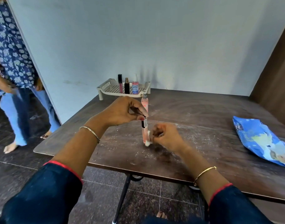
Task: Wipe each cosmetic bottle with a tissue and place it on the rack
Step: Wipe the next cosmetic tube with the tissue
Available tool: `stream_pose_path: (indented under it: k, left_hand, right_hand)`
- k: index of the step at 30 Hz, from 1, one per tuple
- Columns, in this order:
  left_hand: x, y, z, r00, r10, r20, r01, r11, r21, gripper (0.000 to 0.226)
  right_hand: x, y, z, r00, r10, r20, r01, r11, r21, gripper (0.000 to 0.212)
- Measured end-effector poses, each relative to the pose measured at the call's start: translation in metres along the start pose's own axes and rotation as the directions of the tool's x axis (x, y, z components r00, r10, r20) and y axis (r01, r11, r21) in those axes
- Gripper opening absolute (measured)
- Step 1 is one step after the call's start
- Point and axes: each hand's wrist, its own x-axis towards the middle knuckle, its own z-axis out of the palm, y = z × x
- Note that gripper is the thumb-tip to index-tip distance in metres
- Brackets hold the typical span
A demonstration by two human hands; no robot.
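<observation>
The left hand [122, 111] is holding a slim pink spray bottle [145, 102] upright over the middle of the dark wooden surface [195, 113], its grip pinching the bottle's middle between thumb and curled fingers. The bottle's silver spray head is pointing up, and whether its base is touching the surface cannot be told. The right hand [166, 135], somewhat blurred, is sitting just beside the bottle's lower part, its grip curling round a small white wad of tissue [148, 142] and pressing it against the bottle near the base. At the far edge of the surface, against the pale wall, a cream plastic rack [106, 85] with a perforated floor is carrying three items standing upright in a row: a pink lip gloss tube [120, 84] with a black cap on the left, a black bottle [126, 86] with a gold top in the middle, and a clear bottle with a blue label [135, 87] on the right. A blue tissue packet [259, 141] is lying flat near the right edge, well apart from the hands. White specks are dotting the surface around the bottle. A chain bracelet [90, 133] is circling the left wrist and a thin gold bangle [204, 172] the right. Another person [12, 54] in a blue printed top is standing on the floor at the left.
</observation>
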Motion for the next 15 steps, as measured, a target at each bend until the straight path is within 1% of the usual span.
stream_pose_path:
  k: [1, 2, 5, 6, 7, 9, 11, 13, 15]
  left_hand:
    - [0.000, 0.001, 0.001, 1.000, 0.006, 0.007, -0.006, 1.000, 0.000, 0.019]
    - [0.001, 0.003, 0.002, 1.000, 0.016, 0.012, -0.016, 1.000, 0.010, 0.020]
    - [0.002, 0.005, 0.002, 0.999, 0.047, 0.027, -0.048, 0.998, 0.047, 0.021]
    - [0.001, 0.005, 0.002, 0.998, 0.050, 0.033, -0.051, 0.998, 0.047, 0.021]
    - [0.001, 0.006, 0.001, 0.998, 0.050, 0.039, -0.052, 0.998, 0.044, 0.022]
    - [-0.001, 0.005, 0.000, 0.998, 0.050, 0.049, -0.052, 0.998, 0.040, 0.023]
    - [-0.001, 0.005, 0.000, 0.997, 0.046, 0.058, -0.048, 0.998, 0.042, 0.024]
    - [-0.001, 0.006, 0.000, 0.997, 0.043, 0.060, -0.046, 0.997, 0.058, 0.025]
    - [-0.002, 0.008, 0.001, 0.997, 0.046, 0.057, -0.049, 0.997, 0.059, 0.025]
  right_hand:
    - [-0.001, 0.005, 0.002, 1.000, -0.009, 0.003, 0.010, 0.996, -0.085, 0.015]
    - [-0.001, 0.008, 0.003, 1.000, -0.018, -0.006, 0.017, 0.992, -0.123, 0.015]
    - [0.000, 0.008, 0.003, 1.000, -0.019, -0.021, 0.016, 0.989, -0.145, 0.016]
    - [0.001, 0.006, 0.002, 1.000, -0.011, -0.021, 0.008, 0.992, -0.128, 0.017]
    - [0.001, 0.003, 0.000, 1.000, 0.008, -0.022, -0.009, 0.998, -0.063, 0.019]
    - [-0.001, -0.006, -0.006, 0.998, 0.056, -0.016, -0.052, 0.981, 0.187, 0.022]
    - [-0.002, -0.015, -0.013, 0.997, 0.077, 0.000, -0.070, 0.908, 0.414, 0.021]
    - [0.000, -0.024, -0.016, 0.995, 0.096, -0.011, -0.073, 0.826, 0.559, 0.022]
    - [0.002, -0.034, -0.016, 0.991, 0.134, -0.030, -0.080, 0.745, 0.662, 0.022]
